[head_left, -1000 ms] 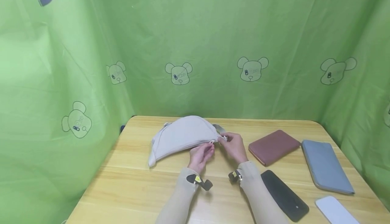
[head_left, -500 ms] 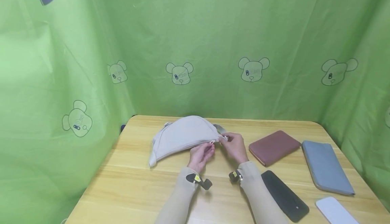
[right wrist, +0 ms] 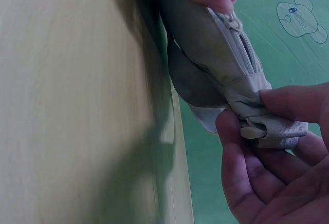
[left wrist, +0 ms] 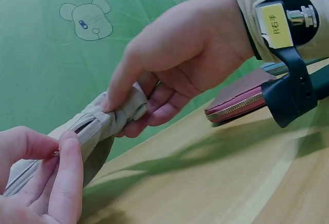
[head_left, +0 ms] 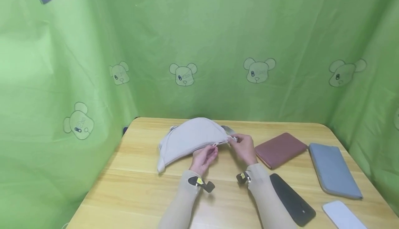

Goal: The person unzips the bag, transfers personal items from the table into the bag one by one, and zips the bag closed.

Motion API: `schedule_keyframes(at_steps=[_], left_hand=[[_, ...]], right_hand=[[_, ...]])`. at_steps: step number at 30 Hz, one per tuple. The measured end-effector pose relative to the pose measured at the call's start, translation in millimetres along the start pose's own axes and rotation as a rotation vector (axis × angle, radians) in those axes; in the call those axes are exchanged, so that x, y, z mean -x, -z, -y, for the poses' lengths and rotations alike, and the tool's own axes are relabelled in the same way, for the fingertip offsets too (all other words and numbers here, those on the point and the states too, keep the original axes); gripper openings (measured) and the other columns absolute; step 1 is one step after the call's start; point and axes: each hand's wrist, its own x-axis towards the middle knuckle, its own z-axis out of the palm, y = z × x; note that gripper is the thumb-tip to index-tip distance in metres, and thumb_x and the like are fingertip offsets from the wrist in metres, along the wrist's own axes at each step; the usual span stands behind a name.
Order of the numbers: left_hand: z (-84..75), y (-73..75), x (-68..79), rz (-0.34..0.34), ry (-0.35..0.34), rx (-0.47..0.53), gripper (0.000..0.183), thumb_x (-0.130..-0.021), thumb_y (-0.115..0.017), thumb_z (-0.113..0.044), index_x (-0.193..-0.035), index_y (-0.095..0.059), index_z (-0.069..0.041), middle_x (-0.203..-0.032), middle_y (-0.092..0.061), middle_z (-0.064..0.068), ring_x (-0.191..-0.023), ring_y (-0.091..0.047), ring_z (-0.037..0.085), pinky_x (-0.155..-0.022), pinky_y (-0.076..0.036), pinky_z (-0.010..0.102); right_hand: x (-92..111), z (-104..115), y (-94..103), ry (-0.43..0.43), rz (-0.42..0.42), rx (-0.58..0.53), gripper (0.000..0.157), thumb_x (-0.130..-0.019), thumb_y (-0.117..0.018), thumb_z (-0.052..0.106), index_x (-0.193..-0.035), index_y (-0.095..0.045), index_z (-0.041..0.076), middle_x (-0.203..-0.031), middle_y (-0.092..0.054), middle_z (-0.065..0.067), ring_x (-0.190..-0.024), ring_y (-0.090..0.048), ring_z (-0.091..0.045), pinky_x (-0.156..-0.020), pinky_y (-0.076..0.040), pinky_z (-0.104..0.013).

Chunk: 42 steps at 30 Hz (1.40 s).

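Note:
A pale grey crescent-shaped waist bag (head_left: 194, 137) lies near the back of the table, its zipped edge facing me. My left hand (head_left: 203, 159) pinches the pull of its zipper between thumb and finger. The right hand (head_left: 244, 149) grips the bag's right end, where the strap joins. Between the slider (right wrist: 234, 24) and that end, the right wrist view shows a short stretch of zipper (right wrist: 248, 52) with its teeth parted. In the left wrist view, the bag's end (left wrist: 128, 106) sits between the right thumb and fingers. The inside of the bag is hidden.
Right of the hands lie a maroon zip wallet (head_left: 281, 150) and a blue-grey pouch (head_left: 335, 170). Closer to me are a black phone-shaped object (head_left: 292, 199) and a white flat object (head_left: 344, 215), cut off by the frame. Green curtains (head_left: 218, 97) surround the wooden table (head_left: 137, 194).
The right hand and the bag have shifted slightly right, while the left hand has moved a little left. The zipper slider now sits farther from the bag's right end.

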Motion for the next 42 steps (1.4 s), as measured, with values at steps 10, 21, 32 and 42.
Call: schedule_keyframes(at_steps=[10, 21, 32, 42], left_hand=[[-1.2, -0.6, 0.6, -0.007, 0.007, 0.004, 0.008, -0.089, -0.068, 0.005, -0.093, -0.073, 0.001, -0.080, -0.077, 0.007, -0.073, -0.075, 0.010, -0.070, -0.062, 0.020], [-0.7, 1.0, -0.9, 0.001, 0.006, -0.008, 0.009, -0.088, -0.069, 0.005, -0.096, -0.073, 0.002, -0.080, -0.077, 0.007, -0.073, -0.075, 0.011, -0.071, -0.062, 0.021], [-3.9, 5.3, -4.0, 0.001, -0.010, -0.011, 0.007, -0.088, -0.068, 0.005, -0.092, -0.072, 0.000, -0.079, -0.077, 0.006, -0.072, -0.074, 0.010, -0.069, -0.062, 0.020], [-5.1, 9.0, -3.8, 0.017, -0.009, -0.028, 0.007, -0.089, -0.067, 0.004, -0.093, -0.072, 0.000, -0.080, -0.077, 0.005, -0.075, -0.074, 0.010, -0.072, -0.062, 0.020]], right_hand=[[-1.4, 0.0, -0.3, -0.017, 0.010, 0.003, 0.030, -0.093, -0.075, 0.021, -0.117, -0.075, 0.004, -0.101, -0.075, -0.017, -0.073, -0.055, -0.018, -0.059, -0.046, -0.025], [-1.7, -2.1, 0.2, -0.041, 0.011, -0.013, 0.031, -0.093, -0.075, 0.022, -0.118, -0.075, 0.004, -0.100, -0.075, -0.016, -0.075, -0.056, -0.018, -0.063, -0.046, -0.026], [-2.8, -1.3, 2.9, -0.017, 0.003, -0.025, 0.029, -0.092, -0.074, 0.019, -0.116, -0.075, 0.001, -0.094, -0.075, -0.021, -0.065, -0.054, -0.015, -0.052, -0.044, -0.023], [-5.6, -4.8, 5.4, -0.027, -0.030, -0.015, 0.029, -0.092, -0.075, 0.018, -0.115, -0.075, 0.001, -0.093, -0.077, -0.019, -0.064, -0.056, -0.012, -0.053, -0.046, -0.022]])
